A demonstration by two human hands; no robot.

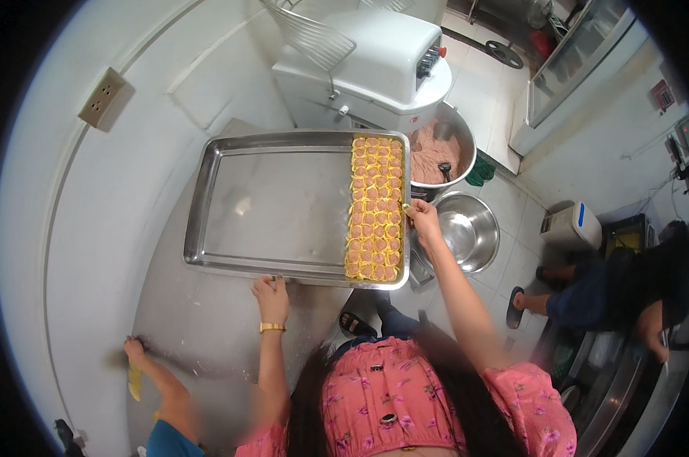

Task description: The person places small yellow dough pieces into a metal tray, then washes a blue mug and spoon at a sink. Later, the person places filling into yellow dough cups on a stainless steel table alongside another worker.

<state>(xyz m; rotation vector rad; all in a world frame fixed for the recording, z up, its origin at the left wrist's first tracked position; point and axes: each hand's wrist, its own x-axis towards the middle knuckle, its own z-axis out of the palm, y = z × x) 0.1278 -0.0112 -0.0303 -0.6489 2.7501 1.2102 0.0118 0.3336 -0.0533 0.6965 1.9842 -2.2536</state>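
A large rectangular metal tray (283, 206) lies in front of me, its right end reaching past the steel table. Packed rows of small dumplings (375, 209), with yellow wrappers and pink filling, line its right end; the rest of its bottom is bare. My right hand (424, 222) is closed on the right rim, thumb and fingers pinching it beside the dumplings. At the near rim, my left hand (271, 297), with a gold-coloured watch on the wrist, has its fingers curled against the edge. Its fingertips are partly hidden there.
Beyond the tray stands a white mixer (359, 68) with a bowl of pink ground meat (436, 156). An empty steel bowl (466, 232) is right of my right hand. Another person's hand (135, 349) is at lower left near yellow pieces (135, 382). Someone else works at far right (611, 293).
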